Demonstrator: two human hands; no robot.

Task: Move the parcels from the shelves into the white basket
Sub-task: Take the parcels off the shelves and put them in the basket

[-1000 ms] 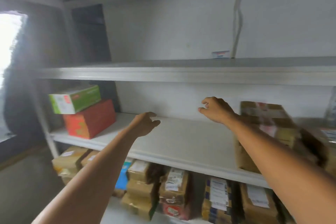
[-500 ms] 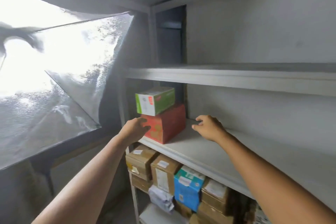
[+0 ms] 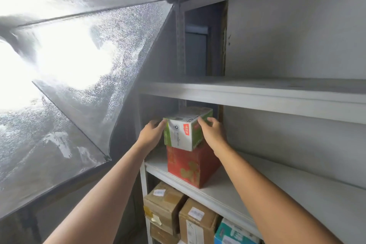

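Two hands clasp one parcel on the shelving. At far left a silvery reflective lighting panel [image 3: 83,77] glares white. Right of it, the left hand [image 3: 152,134] wraps the left side of a green-and-white cardboard carton [image 3: 185,130], thumb at its front edge and fingers hidden behind. The carton sits slightly tilted on top of a red cardboard box [image 3: 191,164], which stands at the left end of the middle white metal shelf [image 3: 277,194]. Its white front face carries a round dark emblem, a red patch with pale characters and lines of small print, all too blurred to read. The right hand [image 3: 213,134] curls its fingers over the carton's top right edge. Below the shelf stand brown cardboard parcels [image 3: 164,204] with small white labels, unreadable, and further right a teal-and-white box [image 3: 233,232].
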